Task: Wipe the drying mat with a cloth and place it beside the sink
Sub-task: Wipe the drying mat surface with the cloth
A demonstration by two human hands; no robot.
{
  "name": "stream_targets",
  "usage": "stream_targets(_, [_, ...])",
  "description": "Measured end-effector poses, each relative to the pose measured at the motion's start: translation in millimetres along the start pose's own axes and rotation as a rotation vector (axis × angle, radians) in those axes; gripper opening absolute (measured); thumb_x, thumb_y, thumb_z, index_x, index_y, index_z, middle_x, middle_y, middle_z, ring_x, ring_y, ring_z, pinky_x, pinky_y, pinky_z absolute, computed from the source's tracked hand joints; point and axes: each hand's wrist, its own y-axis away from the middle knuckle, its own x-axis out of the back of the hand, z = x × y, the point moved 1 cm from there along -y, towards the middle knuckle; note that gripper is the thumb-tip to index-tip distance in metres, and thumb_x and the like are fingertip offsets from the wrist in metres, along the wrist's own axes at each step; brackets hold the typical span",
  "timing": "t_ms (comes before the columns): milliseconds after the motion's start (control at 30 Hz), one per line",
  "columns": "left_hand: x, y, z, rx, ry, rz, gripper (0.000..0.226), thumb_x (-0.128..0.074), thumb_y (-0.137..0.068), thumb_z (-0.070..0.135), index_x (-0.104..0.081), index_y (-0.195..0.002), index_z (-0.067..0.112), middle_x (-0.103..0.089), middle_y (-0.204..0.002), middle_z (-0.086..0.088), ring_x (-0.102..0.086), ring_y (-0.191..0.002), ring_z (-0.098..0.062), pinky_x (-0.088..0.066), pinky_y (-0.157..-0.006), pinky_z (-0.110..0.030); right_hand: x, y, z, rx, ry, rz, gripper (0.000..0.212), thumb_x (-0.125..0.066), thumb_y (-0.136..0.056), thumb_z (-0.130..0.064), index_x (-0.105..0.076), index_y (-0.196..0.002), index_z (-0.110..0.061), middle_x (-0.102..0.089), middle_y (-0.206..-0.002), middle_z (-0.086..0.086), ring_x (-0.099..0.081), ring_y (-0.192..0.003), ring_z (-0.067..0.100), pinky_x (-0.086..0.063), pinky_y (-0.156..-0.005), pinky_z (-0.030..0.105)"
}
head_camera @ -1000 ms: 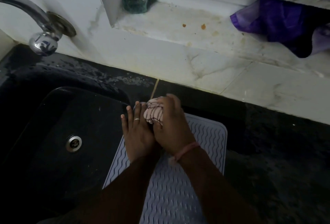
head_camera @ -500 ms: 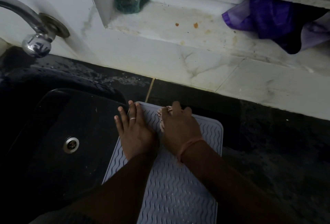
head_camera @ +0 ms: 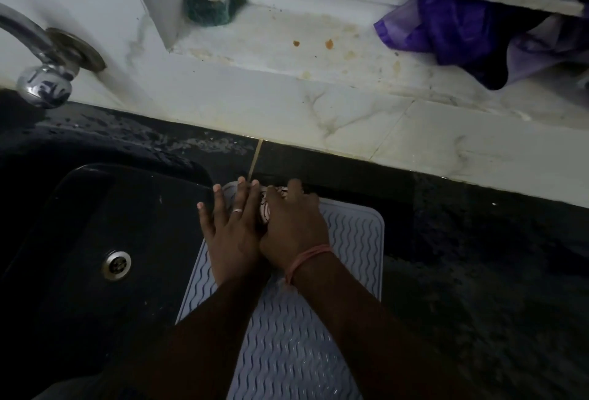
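Nothing readable here, honestly. No labels, brand marks, numbers or signs show up on anything in view. The dim light doesn't help either.

Dim, unevenly lit head view; bright upper band, underexposed lower half.

Most light is seen on the white marble sill (head_camera: 287, 58) and wall tiles along the top, where stains are rendered clearly. The black counter (head_camera: 478, 272) and sink (head_camera: 79, 240) are heavily underexposed, with detail lost in near-black. Small specular highlights are caught on the tap (head_camera: 44, 87) and the drain (head_camera: 117, 265). Both forearms are shown as dark shapes with little texture. The grey drying mat (head_camera: 350, 234) is kept legible, its wave pattern faintly glinting lower down. Wide-angle bending is noticed in the counter edge. Slight softness and noise are present throughout the dark areas.
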Motion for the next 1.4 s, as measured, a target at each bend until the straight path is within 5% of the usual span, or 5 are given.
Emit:
stream_targets(267, [-6, -1, -3, 0.012, -0.053, -0.028, 0.077, -0.060, -0.088, 0.038, -0.030, -0.159, 0.039, -0.020, -0.171, 0.004, 0.002, -0.159, -0.037, 0.004, -0.125, -0.061, 14, 12, 27, -0.117, 0.164, -0.077, 0.063, -0.066, -0.091, -0.045, -0.050, -0.144, -0.016, -0.030, -0.149, 0.018, -0.052, -0.117, 0.035, -0.050, -0.091, 0.041])
stream_targets(500, [-2, 0, -2, 0.011, -0.044, -0.003, 0.069, -0.052, -0.095, 0.029, -0.028, -0.159, 0.040, -0.020, -0.171, 0.003, 0.004, -0.159, -0.036, 0.007, -0.125, -0.061, 16, 41, 59, -0.254, 0.051, -0.078, 0.064, -0.066, -0.089, -0.043, -0.046, -0.144, -0.017, -0.018, -0.160, 0.023, -0.054, -0.122, 0.038, -0.051, -0.097, 0.042])
stream_targets(733, [6, 4, 5, 0.019, -0.059, 0.007, 0.061, -0.051, -0.097, 0.030, -0.038, -0.156, 0.034, -0.029, -0.168, -0.002, -0.002, -0.159, -0.035, 0.007, -0.124, -0.063, 10, 51, 58, -0.308, 0.014, 0.038, 0.086, -0.054, -0.092, -0.047, -0.008, -0.163, -0.028, -0.015, -0.164, 0.015, -0.017, -0.148, 0.046, -0.023, -0.117, 0.059])
stream_targets(933, [-1, 11, 35, -0.155, 0.077, 0.005, 0.055, -0.060, -0.091, 0.036, -0.055, -0.144, 0.025, -0.051, -0.151, -0.004, -0.039, -0.144, -0.030, -0.031, -0.117, -0.051, -14, 41, 65, -0.066, -0.073, 0.089, 0.067, -0.054, -0.091, -0.041, -0.037, -0.153, -0.020, -0.033, -0.159, 0.009, -0.025, -0.147, 0.037, -0.022, -0.118, 0.060])
stream_targets(1400, [-14, 11, 42, -0.090, 0.040, -0.009, 0.062, -0.071, -0.087, 0.031, -0.054, -0.146, 0.028, -0.047, -0.151, -0.002, -0.036, -0.142, -0.030, -0.034, -0.115, -0.053, -10, 7, 81, 0.042, 0.070, 0.224, 0.039, -0.058, -0.092, -0.035, -0.066, -0.124, -0.014, -0.054, -0.134, 0.011, -0.049, -0.122, 0.037, -0.037, -0.103, 0.052])
